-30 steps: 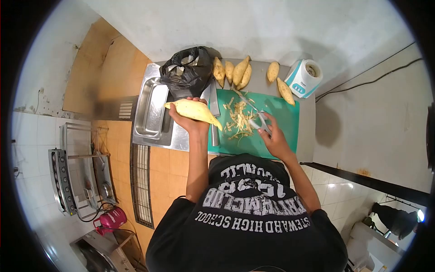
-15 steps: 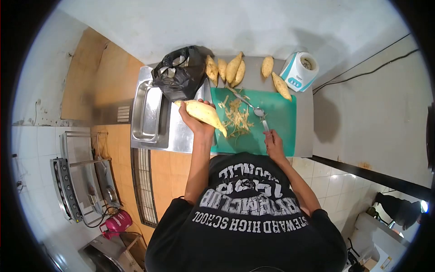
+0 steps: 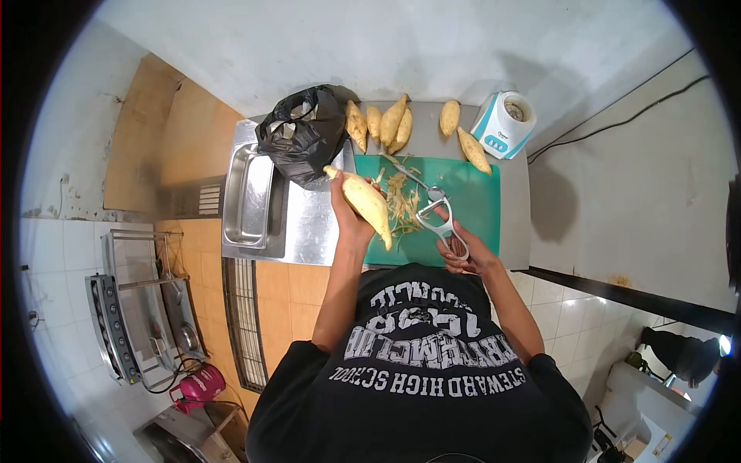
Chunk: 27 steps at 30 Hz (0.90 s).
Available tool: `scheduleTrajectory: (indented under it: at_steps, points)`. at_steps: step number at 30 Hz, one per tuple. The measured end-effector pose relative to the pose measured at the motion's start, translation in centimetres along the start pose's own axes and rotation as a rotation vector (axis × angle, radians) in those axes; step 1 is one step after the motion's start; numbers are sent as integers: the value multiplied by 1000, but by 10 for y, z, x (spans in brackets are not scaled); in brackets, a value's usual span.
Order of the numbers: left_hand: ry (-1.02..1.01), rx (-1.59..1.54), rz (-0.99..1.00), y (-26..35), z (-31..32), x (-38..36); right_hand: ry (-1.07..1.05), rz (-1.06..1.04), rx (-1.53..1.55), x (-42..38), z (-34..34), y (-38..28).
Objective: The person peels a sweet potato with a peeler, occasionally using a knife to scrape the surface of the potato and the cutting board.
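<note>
My left hand (image 3: 351,224) is closed around a pale yellow sweet potato (image 3: 366,204), its skin mostly off and its lower tip pointing toward me. In my right hand (image 3: 476,253) is a white Y-shaped peeler (image 3: 443,230), gripped by its handle, blade end up and left, apart from the sweet potato. Below them lies a green cutting board (image 3: 482,201), with a heap of peel strips (image 3: 401,204) on its left half. A spoon (image 3: 417,180) rests across the board beside the peels, its bowl near the peeler's head.
Several unpeeled sweet potatoes (image 3: 394,123) lie behind the board. A white and turquoise blender base (image 3: 505,123) stands at the back right. To the left are a black plastic bag (image 3: 302,131) and a steel sink (image 3: 248,197). A person in dark clothing (image 3: 683,355) appears at far right.
The peeler has turned from edge-on to face-on and shifted slightly left. My left hand has moved right and tilted the sweet potato more steeply downward.
</note>
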<state>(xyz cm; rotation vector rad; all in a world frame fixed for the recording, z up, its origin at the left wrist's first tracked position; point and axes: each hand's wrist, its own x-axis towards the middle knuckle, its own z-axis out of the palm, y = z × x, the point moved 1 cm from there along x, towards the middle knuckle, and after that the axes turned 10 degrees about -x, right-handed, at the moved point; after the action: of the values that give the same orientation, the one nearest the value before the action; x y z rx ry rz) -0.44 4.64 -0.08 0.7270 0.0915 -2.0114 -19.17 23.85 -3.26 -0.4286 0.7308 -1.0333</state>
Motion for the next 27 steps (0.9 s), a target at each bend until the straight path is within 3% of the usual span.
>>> scheduleTrajectory:
  at_steps: [3, 5, 10, 27]
  points:
    - [-77, 188, -94, 5, -4, -3, -64, -39, 128, 0, 3, 1]
    - [-413, 665, -250, 12, 0, -8, -112, -28, 168, 1, -2, 1]
    - [-693, 742, -501, 1, -1, -19, -212, -8, 164, 3, -3, -2]
    - [-716, 663, -431, 1, 10, -29, -196, 20, 168, 11, -1, 1]
